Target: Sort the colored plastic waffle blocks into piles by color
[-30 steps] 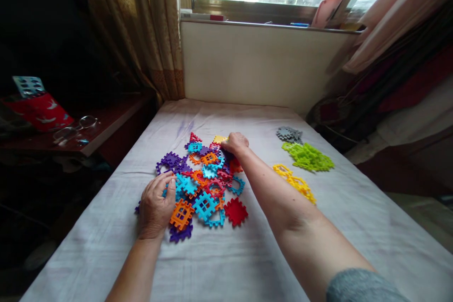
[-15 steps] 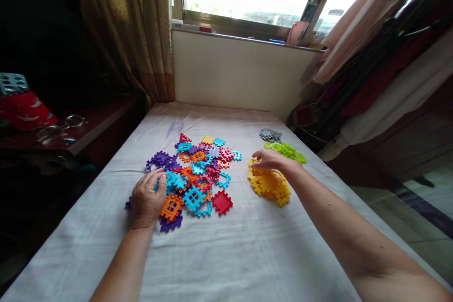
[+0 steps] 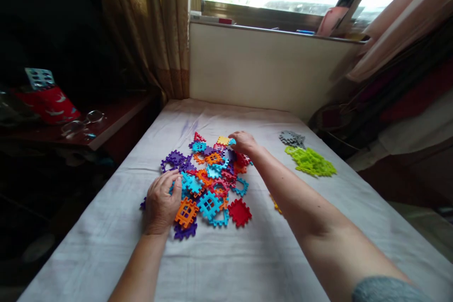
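A pile of notched plastic building tiles lies mid-bed, in blue, orange, purple and red. My left hand [image 3: 164,200] rests on the pile's left side, fingers laid out together beside a light-blue tile [image 3: 191,183], gripping nothing visible. An orange window tile [image 3: 186,212] lies just right of its wrist. At the far edge of the pile, my right hand [image 3: 244,141] reaches over with its fingers extended, above a small blue tile [image 3: 231,142] and next to a yellow tile [image 3: 223,140]. My right forearm covers most of the separate yellow tiles [image 3: 276,204].
Lime-green tiles [image 3: 313,162] and grey tiles [image 3: 292,138] form separate heaps at the right. A single red square tile [image 3: 240,213] lies at the pile's near right. Eyeglasses [image 3: 83,122] and a red pouch [image 3: 53,106] sit on the dark side table. Curtains and hanging clothes flank the bed.
My right hand has moved left from the yellow heap to the far edge of the mixed pile. My left hand stays on the pile. The camera view has turned slightly left.
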`<state>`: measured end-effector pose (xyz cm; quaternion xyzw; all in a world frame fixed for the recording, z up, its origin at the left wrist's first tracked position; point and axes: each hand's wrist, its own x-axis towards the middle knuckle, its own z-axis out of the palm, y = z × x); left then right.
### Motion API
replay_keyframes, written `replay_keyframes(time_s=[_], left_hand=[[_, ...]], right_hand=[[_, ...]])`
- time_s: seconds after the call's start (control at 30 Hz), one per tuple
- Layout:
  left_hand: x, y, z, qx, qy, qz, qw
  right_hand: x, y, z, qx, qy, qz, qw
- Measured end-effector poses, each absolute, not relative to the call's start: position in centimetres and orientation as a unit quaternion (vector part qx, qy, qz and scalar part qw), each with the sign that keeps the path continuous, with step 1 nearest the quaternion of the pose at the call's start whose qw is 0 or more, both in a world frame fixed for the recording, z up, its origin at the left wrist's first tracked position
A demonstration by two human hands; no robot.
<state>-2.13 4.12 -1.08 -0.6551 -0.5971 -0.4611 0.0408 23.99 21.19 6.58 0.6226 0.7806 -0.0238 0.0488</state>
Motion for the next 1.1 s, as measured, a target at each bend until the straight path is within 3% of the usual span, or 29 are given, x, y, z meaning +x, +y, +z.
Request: replay_keyframes(time_s=[0.2, 0.4, 0.7, 0.9, 1.1], left_hand=[[-1.9, 3.9, -0.8, -0.661, -0.598, -0.451, 0.048], [-1.8, 3.9, -0.7, -0.656, -0.607, -0.446, 0.041], [-2.2, 4.5, -1.1, -0.662, -0.596, -0.453, 0.037], [-2.3, 4.8, -1.3, -0.666, -0.576, -0.47, 0.056], [-2.3, 4.9, -1.4, -0.666, -0.573, -0.474, 0.054]], right_hand=[[22.1, 24.9, 5.7, 0.614, 0.781, -0.067, 0.09], [23.7, 24.1, 5.6, 0.64, 0.764, -0.044, 0.064], [34.1, 16.1, 9.0, 0.69, 0.723, -0.025, -0.016], [37.1, 9.7, 9.2, 0.7, 0.708, -0.085, 0.025], [38.3, 6.4, 7.7, 0.684, 0.727, -0.046, 0.032]])
